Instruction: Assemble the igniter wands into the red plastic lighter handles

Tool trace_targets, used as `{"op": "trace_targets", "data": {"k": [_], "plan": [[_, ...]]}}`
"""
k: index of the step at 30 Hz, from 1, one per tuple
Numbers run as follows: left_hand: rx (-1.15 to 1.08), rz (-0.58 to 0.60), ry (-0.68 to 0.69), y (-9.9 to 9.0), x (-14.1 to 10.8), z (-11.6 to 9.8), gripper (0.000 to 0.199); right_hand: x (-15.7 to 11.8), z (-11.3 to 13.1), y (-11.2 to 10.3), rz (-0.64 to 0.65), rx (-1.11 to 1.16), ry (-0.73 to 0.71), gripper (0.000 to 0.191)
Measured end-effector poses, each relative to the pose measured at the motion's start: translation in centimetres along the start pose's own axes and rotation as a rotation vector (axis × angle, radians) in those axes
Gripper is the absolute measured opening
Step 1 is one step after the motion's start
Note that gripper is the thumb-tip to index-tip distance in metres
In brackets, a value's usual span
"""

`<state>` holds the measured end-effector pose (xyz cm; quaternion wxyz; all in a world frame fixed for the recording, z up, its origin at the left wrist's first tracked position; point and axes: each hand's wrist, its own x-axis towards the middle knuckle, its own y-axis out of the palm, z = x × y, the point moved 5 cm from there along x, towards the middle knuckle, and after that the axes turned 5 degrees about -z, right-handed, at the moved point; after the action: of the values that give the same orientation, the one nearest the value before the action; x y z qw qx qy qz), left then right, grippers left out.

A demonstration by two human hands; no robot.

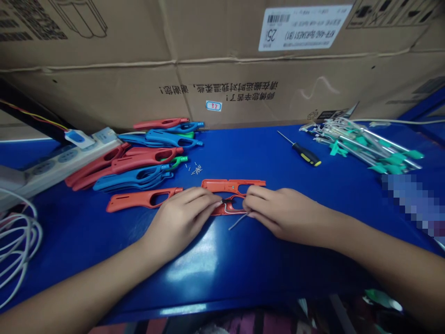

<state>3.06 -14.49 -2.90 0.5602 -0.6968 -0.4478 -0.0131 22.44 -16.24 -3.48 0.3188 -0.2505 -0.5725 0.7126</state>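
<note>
Fingers (216, 199) of the left hand (184, 213) were drawn nearly together, apparently pinching a small black part (227, 201) just off their tips, the right hand (288, 211) farther from it, curled, its exact grip hidden. Between them the orange half-shell (219, 211) lay lengthwise left to right, its matching half (219, 186) parallel just beyond, on a glossy blue table (271, 273); screws (197, 170), screwdriver (306, 154) and cardboard (139, 93) stood farther back.

Bare left forearm (104, 273) and right forearm (375, 253) slanting inward, left hand (184, 213) knuckles up — thumb and fingertips pinched together, right hand (278, 211) turned toward it — fingers curled, the two hands near but apart.
</note>
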Motion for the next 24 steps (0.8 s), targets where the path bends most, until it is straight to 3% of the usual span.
{"op": "trace_targets", "data": {"k": [16, 24], "plan": [[0.016, 0.032, 0.0, 0.36, 0.07, 0.23, 0.015, 0.07, 0.11, -0.15, 0.002, -0.008, -0.006, 0.012], [0.182, 0.146, 0.077, 0.17, -0.16, -0.6, 0.021, -0.09, 0.19, -0.16, -0.012, -0.023, -0.013, 0.012]]}}
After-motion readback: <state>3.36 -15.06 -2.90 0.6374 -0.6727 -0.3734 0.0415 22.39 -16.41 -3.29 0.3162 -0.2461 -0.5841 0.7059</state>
